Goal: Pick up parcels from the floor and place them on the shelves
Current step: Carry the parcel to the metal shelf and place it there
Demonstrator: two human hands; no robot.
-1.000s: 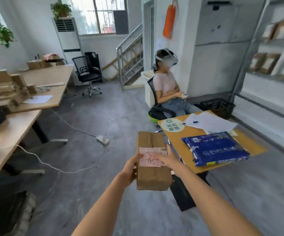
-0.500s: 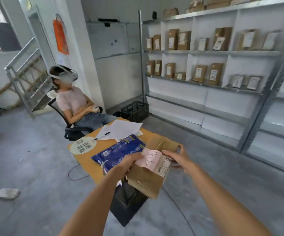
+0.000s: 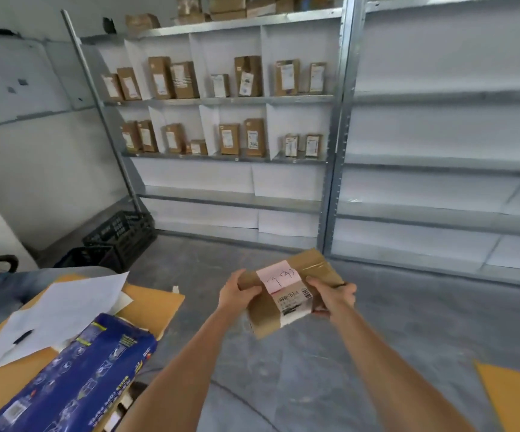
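Observation:
I hold a brown cardboard parcel (image 3: pixel 286 294) with a pink handwritten slip and a white barcode label out in front of me, tilted. My left hand (image 3: pixel 237 291) grips its left end and my right hand (image 3: pixel 330 296) grips its right end. Straight ahead stands a metal shelf unit (image 3: pixel 237 99) whose two upper levels carry several upright brown parcels. Its lower levels (image 3: pixel 233 198) are lined with white paper. A second shelf unit (image 3: pixel 446 163) to the right holds only white paper.
A wooden table (image 3: pixel 155 304) at lower left carries white papers, a pen and a blue plastic package (image 3: pixel 74 385). A seated person's legs show at the left edge. Black crates (image 3: pixel 118 235) sit by the wall. Another table corner (image 3: pixel 514 397) is at lower right.
My view has swung right from the room and seated person to face the shelves. The parcel stays in both hands and is now tilted, with the shelves much closer.

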